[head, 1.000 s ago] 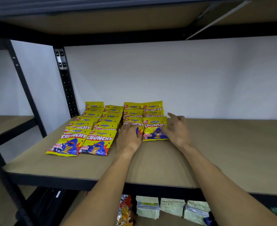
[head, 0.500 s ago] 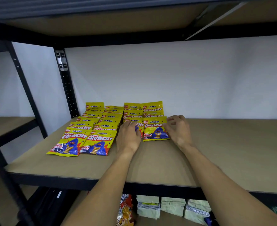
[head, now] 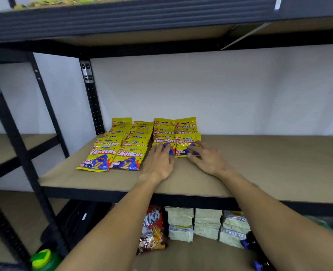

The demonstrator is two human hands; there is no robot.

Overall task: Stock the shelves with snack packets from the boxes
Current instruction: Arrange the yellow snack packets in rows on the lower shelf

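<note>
**Squaring up the two short rows**

We judge that the step in hand is the tidying of packets that lie on the shelf, not the fetching of new ones. The left hand (head: 158,163) lies flat, fingers straight, on the front packet of the third row (head: 162,140). The right hand (head: 207,159) rests with spread, relaxed fingers on the front packet of the fourth row (head: 187,138), its thumb at the near edge. Neither hand grasps anything.

The yellow snack packets (head: 136,142) lie in four overlapping rows on the left part of the shelf (head: 269,165), running from the wall toward us. The two left rows reach nearer to the front edge than the two right ones. No box is in view.

The next move, in our opinion, calls for lifting both hands without dragging the packets, which look glossy and may slide. After that, more packets are needed to lengthen the two short rows, each one overlapping the one behind it.

The shelf is a brown board in a black metal frame and extends well to the right. Behind it is a white wall (head: 220,94). On the lower shelf (head: 191,255) stand pale green packs (head: 206,222) and a red-brown packet (head: 154,229). A green-lidded bottle (head: 44,257) is at the lower left.
</note>
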